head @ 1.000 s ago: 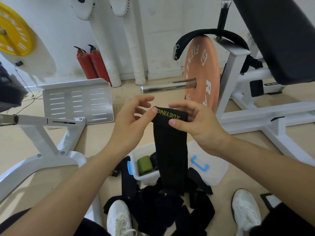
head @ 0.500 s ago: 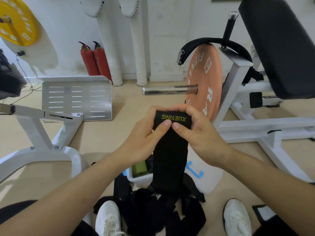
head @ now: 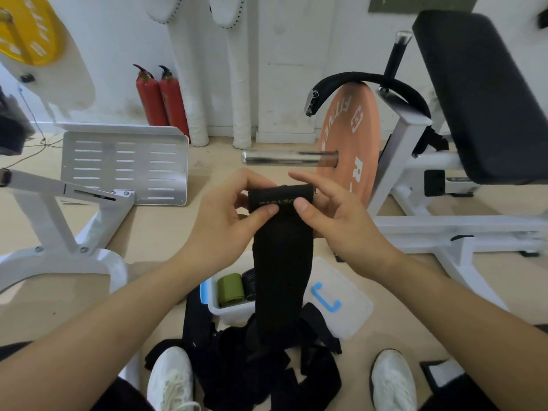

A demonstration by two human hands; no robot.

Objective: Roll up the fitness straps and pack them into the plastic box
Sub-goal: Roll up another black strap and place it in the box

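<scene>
I am looking into a gym room with a white wall (head: 296,69), dirty near the bottom, and a beige floor (head: 166,226). Two red extinguishers (head: 161,99) stand against the wall, just beside two white wrapped posts (head: 240,84). At the upper left I see a yellow disc (head: 26,28). Below it stands a white frame (head: 59,209), with a white slotted plate (head: 124,164) behind it. A thin cable (head: 32,114) goes down the wall there. On the right an orange disc (head: 353,143) sits on a steel bar (head: 284,158), beside a white bench frame (head: 444,226) with a black pad (head: 486,96). The light is soft and even.
</scene>
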